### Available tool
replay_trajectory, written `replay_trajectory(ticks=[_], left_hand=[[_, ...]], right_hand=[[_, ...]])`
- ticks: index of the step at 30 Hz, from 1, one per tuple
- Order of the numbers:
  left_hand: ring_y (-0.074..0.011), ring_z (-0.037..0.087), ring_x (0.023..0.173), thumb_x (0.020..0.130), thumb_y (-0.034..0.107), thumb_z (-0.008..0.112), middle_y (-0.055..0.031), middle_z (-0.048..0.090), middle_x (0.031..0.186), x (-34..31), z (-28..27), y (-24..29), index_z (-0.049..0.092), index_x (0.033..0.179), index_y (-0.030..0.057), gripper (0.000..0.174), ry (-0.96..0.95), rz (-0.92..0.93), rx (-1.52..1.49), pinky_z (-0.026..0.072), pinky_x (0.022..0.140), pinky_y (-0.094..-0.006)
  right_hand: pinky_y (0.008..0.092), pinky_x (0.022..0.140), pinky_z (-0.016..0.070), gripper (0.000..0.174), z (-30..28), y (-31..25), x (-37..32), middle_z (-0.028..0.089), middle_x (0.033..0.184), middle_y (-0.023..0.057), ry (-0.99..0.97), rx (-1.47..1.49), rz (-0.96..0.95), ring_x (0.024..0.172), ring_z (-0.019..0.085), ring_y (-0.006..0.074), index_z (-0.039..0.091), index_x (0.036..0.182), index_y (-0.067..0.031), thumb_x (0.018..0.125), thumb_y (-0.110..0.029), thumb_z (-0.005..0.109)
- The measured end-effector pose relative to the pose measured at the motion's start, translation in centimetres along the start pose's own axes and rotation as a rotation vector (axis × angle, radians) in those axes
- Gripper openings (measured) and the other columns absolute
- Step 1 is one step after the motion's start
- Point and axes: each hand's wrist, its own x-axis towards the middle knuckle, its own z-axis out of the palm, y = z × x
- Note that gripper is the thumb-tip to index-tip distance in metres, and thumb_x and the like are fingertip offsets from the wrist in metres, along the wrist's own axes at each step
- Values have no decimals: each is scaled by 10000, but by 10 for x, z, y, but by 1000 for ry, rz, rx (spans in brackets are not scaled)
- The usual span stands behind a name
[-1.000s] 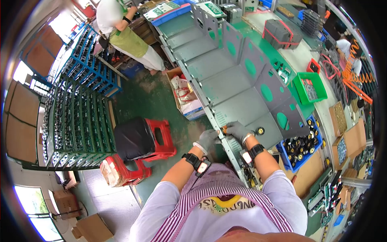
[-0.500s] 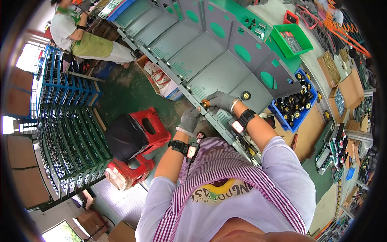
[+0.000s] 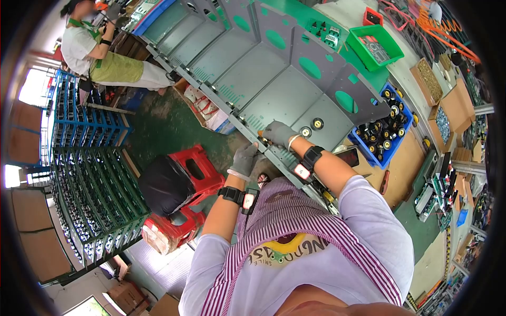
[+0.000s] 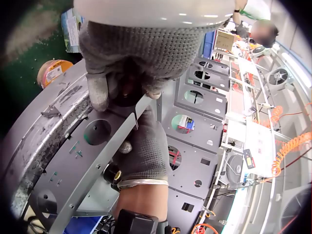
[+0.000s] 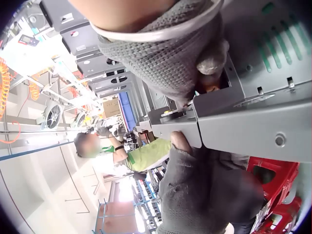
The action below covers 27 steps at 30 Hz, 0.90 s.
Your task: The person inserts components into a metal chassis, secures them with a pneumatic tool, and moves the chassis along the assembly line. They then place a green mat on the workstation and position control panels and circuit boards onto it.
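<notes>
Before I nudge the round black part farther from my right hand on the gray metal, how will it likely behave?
The round black part would probably slide, since the gray metal beneath looks smooth. It might roll if tipped onto its rim, given its circular outline. Its crisp shape suggests it's rigid.

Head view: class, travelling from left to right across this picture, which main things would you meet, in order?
Green rack → red plastic stool → left grip → right grip → two loose round parts → blue bin → small gold-coloured pieces
</notes>
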Motion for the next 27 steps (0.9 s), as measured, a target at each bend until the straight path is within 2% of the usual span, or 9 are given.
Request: replay_trajectory(ticks=[4, 8, 10, 14, 17, 18, 22, 23, 27], left_hand=[[-140, 594, 730, 895, 186, 462, -106, 606, 841, 2, 3, -2, 558, 942, -76, 283, 47, -74, -210, 504, 645, -260], [-162, 581, 846, 908, 215, 440, -101, 576, 928, 0, 1, 14, 525, 1025, -59, 310, -18, -204, -325, 498, 698, -274], [-164, 590, 818, 899, 198, 462, -101, 582, 904, -1, 3, 15, 535, 1016, -47, 281, -14, -46, -188, 504, 681, -279], [-180, 603, 749, 870, 138, 513, -111, 593, 866, -1, -1, 13, 558, 988, -24, 205, -11, 49, 93, 515, 637, -289], [-190, 606, 734, 863, 133, 527, -113, 599, 860, 4, -4, -17, 564, 976, -15, 190, 13, 37, 156, 515, 638, -295], [-185, 603, 753, 868, 161, 518, -108, 600, 868, 1, 0, -4, 558, 987, -20, 220, 11, 24, 15, 509, 657, -294], [-171, 591, 828, 878, 251, 497, -92, 602, 885, -1, 8, 25, 545, 1013, -44, 328, 56, -233, -485, 486, 726, -283], [-169, 588, 846, 877, 268, 494, -89, 602, 886, 0, 7, 26, 544, 1016, -51, 352, 86, -352, -592, 481, 742, -280], [-169, 583, 822, 858, 252, 518, -92, 607, 872, -3, 11, 33, 570, 948, -58, 327, 126, -364, -540, 478, 732, -282]], right_hand=[[369, 634, 462, 450, 6, -6, 3, 587, 646, 164, 126, -287, 23, 589, 577, 296, 630, 735, 18, 805, -395, 466], [362, 598, 450, 517, -19, -26, -19, 580, 622, 155, -83, 25, 156, 560, 569, 278, 621, 672, 17, 828, -438, 432], [362, 602, 447, 536, -28, -17, -26, 579, 624, 160, -74, 271, 156, 561, 570, 281, 619, 666, 17, 829, -455, 423], [314, 422, 382, 574, -3, 10, -9, 519, 527, 100, 122, -205, -69, 406, 462, 183, 634, 670, -1, 833, -501, 403], [316, 444, 408, 545, -8, 10, -17, 544, 569, 111, 47, 291, 91, 419, 483, 180, 625, 708, 26, 834, -466, 427], [322, 464, 425, 538, -16, 5, -26, 555, 585, 120, 39, 500, 145, 435, 503, 191, 622, 715, 32, 832, -458, 433], [292, 407, 382, 498, -3, -8, -37, 515, 541, 71, 14, 134, 94, 407, 463, 163, 619, 742, 23, 828, -440, 455], [308, 417, 396, 506, -9, -11, -44, 502, 541, 69, 23, 358, 141, 404, 460, 170, 612, 742, 29, 828, -445, 457], [346, 585, 461, 360, -39, 9, -80, 570, 687, 114, 304, 253, 112, 617, 564, 238, 621, 824, -24, 788, -369, 524]])
